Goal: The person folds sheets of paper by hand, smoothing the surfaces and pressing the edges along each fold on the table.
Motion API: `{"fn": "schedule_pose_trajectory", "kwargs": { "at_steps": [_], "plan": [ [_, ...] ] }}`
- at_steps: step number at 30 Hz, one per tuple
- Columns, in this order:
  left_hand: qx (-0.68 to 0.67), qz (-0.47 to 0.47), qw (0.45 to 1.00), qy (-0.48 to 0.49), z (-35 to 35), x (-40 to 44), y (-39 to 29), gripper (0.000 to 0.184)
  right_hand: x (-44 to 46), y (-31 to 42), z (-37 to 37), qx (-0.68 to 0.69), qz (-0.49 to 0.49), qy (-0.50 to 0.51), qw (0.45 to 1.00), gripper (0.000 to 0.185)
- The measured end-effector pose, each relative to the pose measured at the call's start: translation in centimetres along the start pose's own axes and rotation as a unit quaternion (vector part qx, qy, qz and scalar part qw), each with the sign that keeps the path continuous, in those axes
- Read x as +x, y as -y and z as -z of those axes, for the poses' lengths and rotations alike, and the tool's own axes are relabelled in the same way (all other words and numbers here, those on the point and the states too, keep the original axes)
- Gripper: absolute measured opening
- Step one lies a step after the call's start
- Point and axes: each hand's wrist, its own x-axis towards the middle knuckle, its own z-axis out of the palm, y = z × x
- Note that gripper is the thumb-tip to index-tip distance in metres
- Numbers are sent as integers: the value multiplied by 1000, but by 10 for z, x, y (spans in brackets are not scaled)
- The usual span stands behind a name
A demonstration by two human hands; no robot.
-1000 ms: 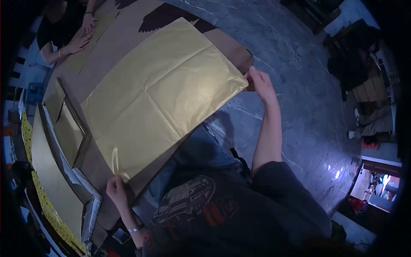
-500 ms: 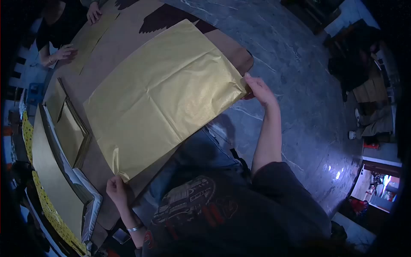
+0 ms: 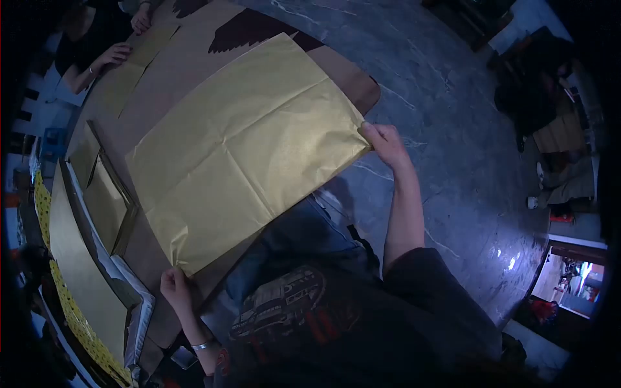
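Observation:
A large sheet of gold paper (image 3: 239, 149) with fold creases spreads in front of me over the brown table (image 3: 174, 71). My left hand (image 3: 176, 289) is closed on its near left corner, where the paper puckers. At the right corner, my right hand (image 3: 386, 143) pinches the sheet, thumb on top, and creases run out from the grip. This right corner hangs past the table edge above the floor. The far edge of the sheet lies toward dark, jagged-edged shapes on the tabletop.
Stacked gold sheets (image 3: 107, 207) and a large board-like panel (image 3: 87, 258) lie at left, beside yellow patterned material (image 3: 71, 310). Across the table, another person's hand (image 3: 115, 53) rests by a gold strip (image 3: 139, 71). Grey marbled floor (image 3: 466, 174) extends to the right.
My right hand has shifted slightly left and down, its thumb now over the sheet's corner. The left hand stays nearly still. The other person's near hand has moved up along their strip.

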Motion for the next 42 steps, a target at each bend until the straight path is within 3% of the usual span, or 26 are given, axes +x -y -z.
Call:
{"fn": "schedule_pose_trajectory", "kwargs": {
  "at_steps": [3,6,8,9,10,12,14,16,17,18,19,20,22,25,27,30,32,38,40,42],
  "plan": [
    [7,12,1000,-1,-3,-3,-6,16,-2,-3,-7,-60,59,-79,993,46],
    [33,20,999,9,-3,-3,-14,17,-5,-4,-5,4,66,-138,988,49],
    [60,2,998,1,4,2,7,16,-4,-21,16,-70,118,-246,959,54],
    [90,-17,996,-6,6,2,10,15,-13,-12,24,-122,92,-265,952,46],
    [89,-13,996,-10,5,-1,11,15,-23,-3,29,-123,95,-261,953,46],
    [11,44,999,6,0,-6,-6,12,-45,23,26,-322,251,-252,877,28],
    [132,-51,990,12,5,-3,0,7,-64,59,6,-329,348,-151,865,31],
    [13,25,1000,-4,-4,-10,-9,6,-76,71,-16,-398,374,-31,837,54],
    [103,-59,993,-13,-6,-9,-17,9,-76,66,-27,-437,372,-5,819,58],
    [29,20,999,6,-8,-16,-29,12,-75,62,-33,-480,368,16,796,62],
    [-57,91,994,29,-7,-17,-35,16,-72,57,-42,-494,372,24,785,62],
    [-57,101,993,6,-4,-16,-33,16,-68,54,-46,-489,391,40,779,62],
    [-219,108,965,91,0,-16,-26,26,-62,51,-45,-504,412,26,759,62],
    [-225,83,961,135,8,-22,-36,34,-54,43,-42,-485,426,26,764,61],
    [-118,9,985,127,12,-24,-47,39,-53,44,-39,-470,414,37,779,59],
    [-90,74,975,187,16,-25,-48,47,-51,43,-36,-475,414,37,776,58],
    [60,24,989,130,11,-26,-57,39,-52,45,-36,-474,412,35,777,58],
    [139,-169,975,32,4,-18,-51,20,-37,42,-7,-474,423,-29,772,44],
    [149,-175,973,33,9,-16,-55,17,-32,40,9,-468,432,-42,770,41],
    [158,-178,971,31,13,-15,-58,15,-30,45,22,-445,386,-15,808,36]
  ]
}}
